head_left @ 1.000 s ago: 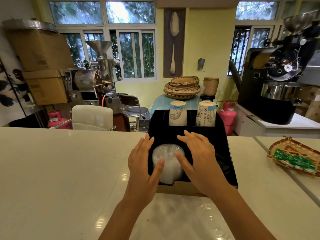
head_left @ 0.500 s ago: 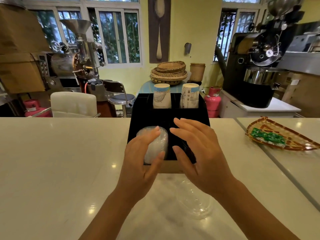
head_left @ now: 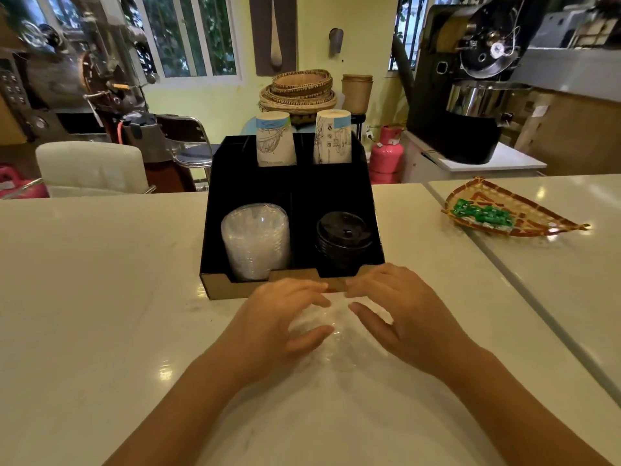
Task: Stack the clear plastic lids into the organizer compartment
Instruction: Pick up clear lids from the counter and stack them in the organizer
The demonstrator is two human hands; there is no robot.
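A black organizer (head_left: 215,227) stands on the white counter. Its front left compartment holds a stack of clear plastic lids (head_left: 256,240). Just in front of the organizer, more clear lids (head_left: 336,334) lie on the counter, faint against the surface. My left hand (head_left: 279,324) is cupped at their left side, thumb resting on the plastic. At their right side my right hand (head_left: 400,314) is cupped with its fingers spread. Both hands sit low at the counter and the lids between them are not lifted.
Black lids (head_left: 344,240) fill the organizer's front right compartment. Two paper cup stacks (head_left: 275,139) stand in its back slots. A woven tray (head_left: 510,213) with green packets lies on the counter at the right. A seam (head_left: 504,264) splits the counter there.
Both hands have drawn back from the clear-lid stack in the organizer and come down to the loose clear lids on the counter in front of it. The camera has tilted downward.
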